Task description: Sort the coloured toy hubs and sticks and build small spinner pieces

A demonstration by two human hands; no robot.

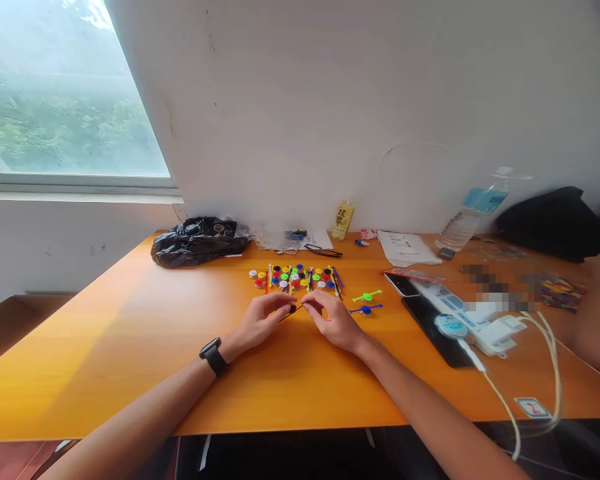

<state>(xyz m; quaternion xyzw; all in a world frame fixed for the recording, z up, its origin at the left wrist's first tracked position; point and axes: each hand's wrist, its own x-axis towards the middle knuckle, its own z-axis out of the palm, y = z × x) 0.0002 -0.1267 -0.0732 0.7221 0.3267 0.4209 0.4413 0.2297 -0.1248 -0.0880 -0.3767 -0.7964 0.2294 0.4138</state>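
Observation:
My left hand (261,320) pinches a small black round piece (293,309) that has a thin dark stick through or against it. The stick's other end sits between the closed thumb and fingertips of my right hand (334,320). Whether the stick has an arrow tip is hidden by my fingers. Just beyond both hands lie several coloured round pieces (295,277) and arrow-shaped sticks (337,280) in rows. A green arrow spinner (367,296) and a blue arrow spinner (367,311) rest on the table to the right of my right hand.
A black plastic bag (200,240) stands at the back left, and a yellow drink carton (343,221) by the wall. Papers (407,249), a tilted water bottle (473,210), a phone (401,285) and a power strip (473,313) with cables occupy the right. Another person's arm (595,320) is at the right edge.

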